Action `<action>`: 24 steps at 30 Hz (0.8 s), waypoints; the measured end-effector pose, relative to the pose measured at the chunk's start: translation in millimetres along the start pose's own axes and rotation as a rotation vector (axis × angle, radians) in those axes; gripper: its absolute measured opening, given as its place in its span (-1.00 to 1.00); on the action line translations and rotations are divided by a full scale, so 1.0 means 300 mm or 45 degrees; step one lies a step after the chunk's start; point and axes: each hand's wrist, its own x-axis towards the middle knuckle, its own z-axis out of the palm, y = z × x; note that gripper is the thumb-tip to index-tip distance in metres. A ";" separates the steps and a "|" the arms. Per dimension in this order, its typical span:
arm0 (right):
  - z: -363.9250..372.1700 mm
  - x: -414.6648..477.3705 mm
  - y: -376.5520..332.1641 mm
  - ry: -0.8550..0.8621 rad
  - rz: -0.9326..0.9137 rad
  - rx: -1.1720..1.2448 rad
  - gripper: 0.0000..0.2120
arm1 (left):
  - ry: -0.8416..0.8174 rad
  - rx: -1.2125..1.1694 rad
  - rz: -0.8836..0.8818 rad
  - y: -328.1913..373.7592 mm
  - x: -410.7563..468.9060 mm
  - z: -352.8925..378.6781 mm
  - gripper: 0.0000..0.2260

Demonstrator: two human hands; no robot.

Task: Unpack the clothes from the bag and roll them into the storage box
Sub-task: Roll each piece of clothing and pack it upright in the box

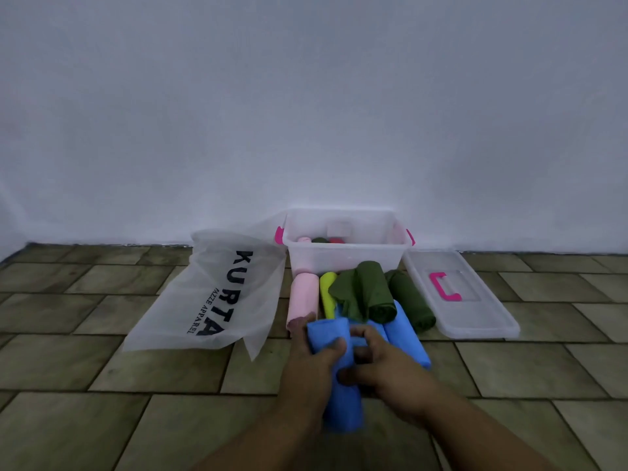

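Both hands grip a blue rolled garment (339, 379) at six o'clock on the tiled floor (85, 419): the left hand (314, 351) wraps its left side, the right hand (377, 360) closes over its right. Just beyond, at twelve o'clock, lie pink (302, 297), yellow (327, 290), green (365, 290) and blue (406, 331) rolls before the clear storage box (346, 260), which holds a few rolls. The "KURTA" bag (217, 294) lies at ten o'clock, the lid (475, 300) at two.

It looked like a bare room in a home: a plain white wall (306, 96) met a floor of olive-brown rectangular tiles (102, 368), with a clear plastic storage box (343, 258) against it.
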 end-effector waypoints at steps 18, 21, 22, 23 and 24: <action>-0.421 0.692 -0.397 0.722 0.075 -1.190 -0.57 | -0.048 1.584 0.010 0.297 0.748 0.002 -0.04; -0.395 0.783 -0.402 0.273 0.395 -1.543 -0.56 | -0.044 1.633 0.006 0.278 0.775 -0.010 -0.03; -0.393 0.810 -0.392 0.168 0.444 -1.550 -0.60 | -0.042 1.643 0.005 0.276 0.773 -0.013 -0.04; -0.396 0.835 -0.380 0.108 0.470 -1.555 -0.63 | -0.040 1.653 0.003 0.273 0.771 -0.014 -0.04; -0.398 0.850 -0.369 0.110 0.494 -1.540 -0.63 | -0.038 1.664 0.003 0.274 0.767 -0.013 -0.05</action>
